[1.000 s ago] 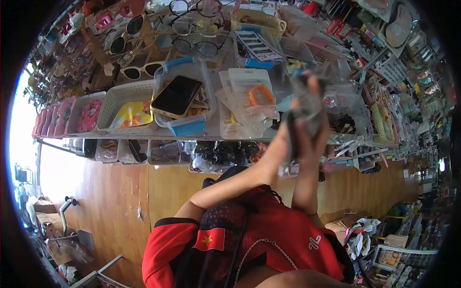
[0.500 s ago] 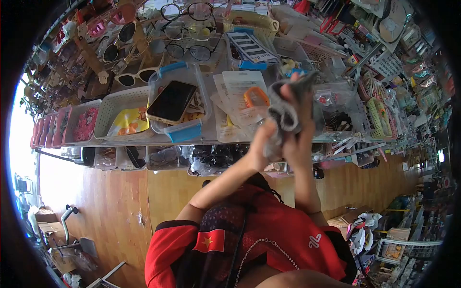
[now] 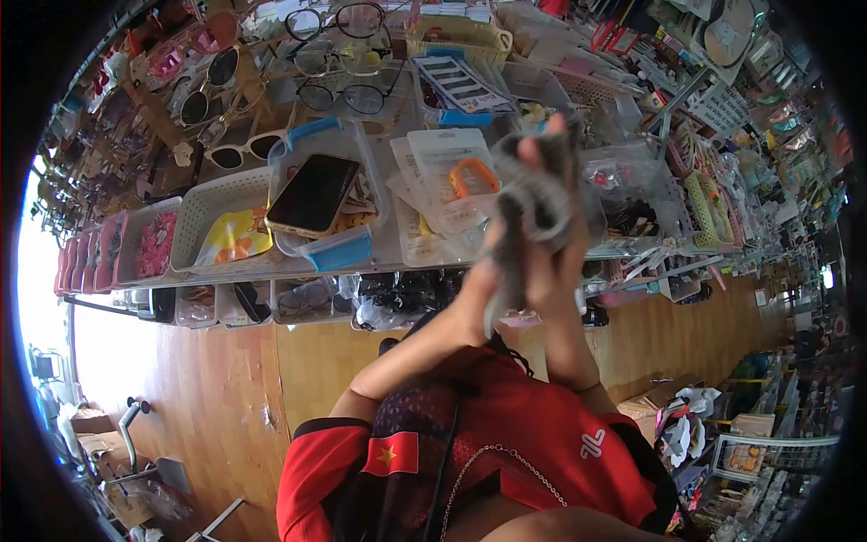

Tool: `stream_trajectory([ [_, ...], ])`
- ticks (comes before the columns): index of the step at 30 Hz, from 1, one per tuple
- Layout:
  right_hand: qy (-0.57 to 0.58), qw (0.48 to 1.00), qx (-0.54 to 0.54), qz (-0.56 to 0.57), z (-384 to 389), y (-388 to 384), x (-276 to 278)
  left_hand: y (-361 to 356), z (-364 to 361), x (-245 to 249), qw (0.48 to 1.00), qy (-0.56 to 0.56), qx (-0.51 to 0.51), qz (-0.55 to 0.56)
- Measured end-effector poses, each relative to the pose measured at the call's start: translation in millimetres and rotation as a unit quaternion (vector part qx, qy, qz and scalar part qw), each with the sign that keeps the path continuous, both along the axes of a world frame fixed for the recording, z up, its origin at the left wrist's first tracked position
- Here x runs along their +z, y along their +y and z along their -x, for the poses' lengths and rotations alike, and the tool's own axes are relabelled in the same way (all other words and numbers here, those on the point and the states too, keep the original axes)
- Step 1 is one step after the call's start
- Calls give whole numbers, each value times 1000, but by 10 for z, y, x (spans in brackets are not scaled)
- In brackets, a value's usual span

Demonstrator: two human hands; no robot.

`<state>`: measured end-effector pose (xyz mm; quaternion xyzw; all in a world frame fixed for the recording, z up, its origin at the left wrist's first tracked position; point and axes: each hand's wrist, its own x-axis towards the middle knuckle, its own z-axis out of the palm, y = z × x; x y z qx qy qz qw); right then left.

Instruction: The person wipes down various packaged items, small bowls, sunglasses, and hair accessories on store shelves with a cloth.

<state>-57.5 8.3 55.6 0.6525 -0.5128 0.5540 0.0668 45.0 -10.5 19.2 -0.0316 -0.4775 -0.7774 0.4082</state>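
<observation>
A crumpled grey cloth [image 3: 535, 206] is bunched between my two hands, above the front edge of the shelf. My left hand [image 3: 480, 287] presses it from the left, low down near the thumb. On the other side my right hand [image 3: 558, 257] holds the cloth against its palm, and fingertips stick up past its folds. Motion blurs both hands, and the cloth covers several fingers. Just left of the cloth lie clear plastic packets [image 3: 445, 149] with an orange band [image 3: 471, 178] on them.
A black phone [image 3: 313, 194] rests on a clear box with blue clips [image 3: 336, 253]. Left of it stand a white basket [image 3: 194, 217] and pink trays [image 3: 140, 257]. Eyeglasses [image 3: 364, 98] stand behind. A yellow-green basket [image 3: 704, 208] is at right. More boxes sit on a lower shelf [image 3: 307, 303].
The cloth has shifted and refolded between my hands, hanging lower at the left. My left hand has moved slightly down and left. The shelf view has shifted slightly left.
</observation>
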Motion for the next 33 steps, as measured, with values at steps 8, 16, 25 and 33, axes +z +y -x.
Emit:
stream_trajectory([
  [8,-106,991,44,-60,-354,-47,-412,-325,-184,285,992,20,121,18],
  [16,-264,963,11,-60,-195,-71,177,-35,-41,-21,996,-78,12,37],
  [25,56,996,56,-34,-320,23,-321,-283,-185,140,984,154,-11,-88],
  [33,-219,971,37,-92,-96,-29,29,-36,23,56,997,-5,35,62],
])
